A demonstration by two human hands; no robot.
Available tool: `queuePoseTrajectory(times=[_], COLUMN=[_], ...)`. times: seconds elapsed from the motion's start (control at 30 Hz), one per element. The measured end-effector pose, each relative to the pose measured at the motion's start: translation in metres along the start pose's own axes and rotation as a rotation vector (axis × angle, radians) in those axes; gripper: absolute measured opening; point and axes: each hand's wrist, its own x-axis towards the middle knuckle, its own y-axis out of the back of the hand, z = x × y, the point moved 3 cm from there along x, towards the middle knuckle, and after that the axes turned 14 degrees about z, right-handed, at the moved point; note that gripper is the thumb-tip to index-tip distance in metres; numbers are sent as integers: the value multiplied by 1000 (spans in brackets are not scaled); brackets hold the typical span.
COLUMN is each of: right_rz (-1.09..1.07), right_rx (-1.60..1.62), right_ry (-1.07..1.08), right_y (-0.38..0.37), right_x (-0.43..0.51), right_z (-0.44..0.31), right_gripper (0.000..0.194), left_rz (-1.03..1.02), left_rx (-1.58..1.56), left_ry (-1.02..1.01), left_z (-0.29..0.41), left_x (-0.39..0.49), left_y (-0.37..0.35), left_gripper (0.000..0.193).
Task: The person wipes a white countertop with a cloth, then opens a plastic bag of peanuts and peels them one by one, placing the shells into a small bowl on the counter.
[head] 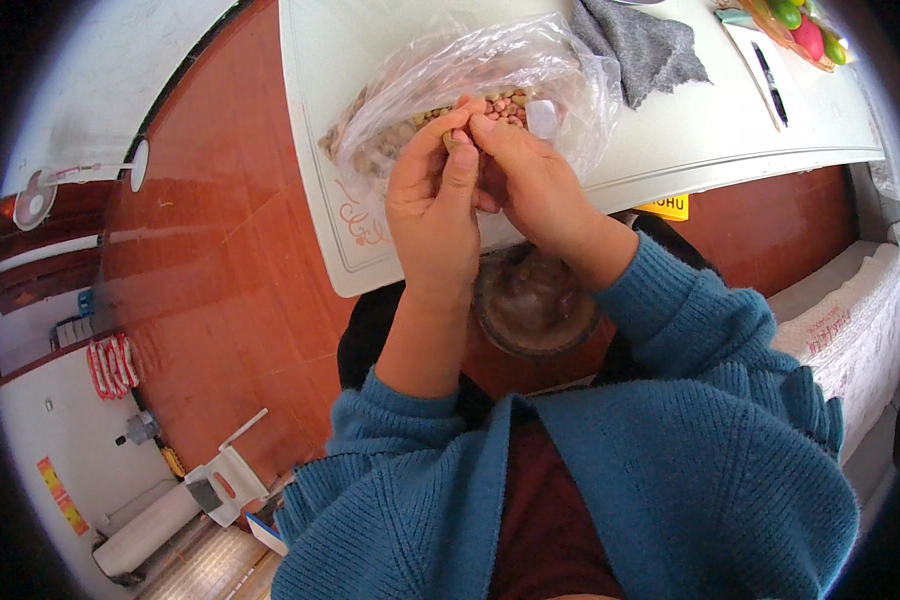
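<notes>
Above the table's near edge, my left hand (433,196) pinches a peanut (451,141) between thumb and forefinger. My right hand (536,176) meets it there, its thumb and finger closed at the same peanut; its other fingers are curled and partly hidden. Just beyond both hands lies a crumpled clear plastic bag (487,56). Unshelled peanuts (382,150) show through its left side. Pink shelled kernels (506,106) lie at its mouth, close to a small white piece (542,118) whose nature is unclear.
Below the white table (367,274), between the knees, stands a round bin (536,304). A grey cloth (641,49), a pen (769,82) on paper and colourful fruit-like items (806,34) lie to the right. A white plastic stool (229,484) stands on the reddish floor at lower left.
</notes>
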Motion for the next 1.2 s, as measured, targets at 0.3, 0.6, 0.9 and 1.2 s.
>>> queuePoseTrajectory(times=[0.3, 0.6, 0.9, 1.2], right_rz=[-48, 108, 53, -59], right_rx=[49, 107, -28, -116], right_ry=[-89, -49, -37, -134], right_y=[4, 29, 30, 14], right_x=[8, 26, 28, 21], right_z=[-2, -26, -23, -11], right_gripper=[42, 23, 17, 24], left_rz=[-78, -6, 20, -34], left_rx=[-413, 917, 908, 176], left_ry=[302, -590, -334, 121], left_z=[-16, 18, 14, -3], left_x=[16, 29, 34, 34], left_y=[11, 30, 33, 37], left_gripper=[25, 22, 29, 27])
